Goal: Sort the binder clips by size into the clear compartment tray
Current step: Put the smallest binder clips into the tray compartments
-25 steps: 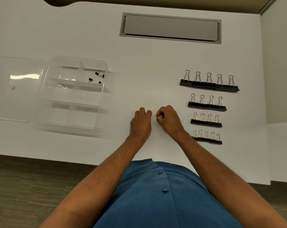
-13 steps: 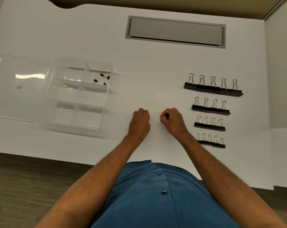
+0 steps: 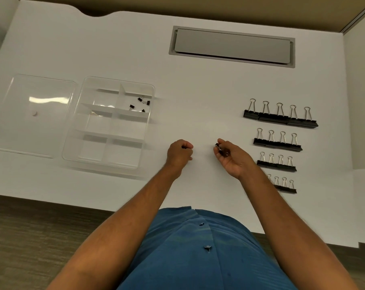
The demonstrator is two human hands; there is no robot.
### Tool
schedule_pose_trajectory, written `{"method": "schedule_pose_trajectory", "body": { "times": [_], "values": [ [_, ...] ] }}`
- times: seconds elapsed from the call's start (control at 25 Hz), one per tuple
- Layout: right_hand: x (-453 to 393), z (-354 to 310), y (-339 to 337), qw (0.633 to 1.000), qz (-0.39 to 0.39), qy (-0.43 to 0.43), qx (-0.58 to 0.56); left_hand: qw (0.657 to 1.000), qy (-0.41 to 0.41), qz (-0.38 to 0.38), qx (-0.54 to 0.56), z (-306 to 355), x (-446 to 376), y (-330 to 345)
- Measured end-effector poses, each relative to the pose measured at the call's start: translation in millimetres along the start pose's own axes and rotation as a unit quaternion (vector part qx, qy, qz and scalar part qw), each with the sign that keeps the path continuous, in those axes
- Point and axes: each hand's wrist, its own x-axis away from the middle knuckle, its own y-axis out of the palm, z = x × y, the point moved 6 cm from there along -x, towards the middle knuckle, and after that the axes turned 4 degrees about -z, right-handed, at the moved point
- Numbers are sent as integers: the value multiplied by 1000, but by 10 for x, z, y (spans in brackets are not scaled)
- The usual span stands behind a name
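Right hand (image 3: pixel 229 156) pinches a tiny binder clip (image 3: pixel 220 148); left hand (image 3: pixel 179 152) is curled closed, contents unseen.
The clip, at the tray's (image 3: pixel 72 143) 3 o'clock, is probably light, stiff and slippery: best gripped by its black body.

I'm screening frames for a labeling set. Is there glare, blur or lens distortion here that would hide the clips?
Head view: a ceiling-light glare streak sits on the clear lid, not on the clips; wide-angle bending curves the table edge; the tiny clips in the compartment tray are small but legible; the clip in the right hand is slightly soft.
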Motion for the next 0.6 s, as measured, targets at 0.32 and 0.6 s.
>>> {"method": "schedule_pose_trajectory", "body": {
  "times": [0.32, 0.6],
  "values": [
    [93, 238, 903, 992, -97, 81, 11, 985, 35, -60, 157, 562, 137, -636],
    [80, 237, 2041, 875, -132, -109, 453, 979, 165, 114, -40, 970, -18, -1900]
  ]
}}
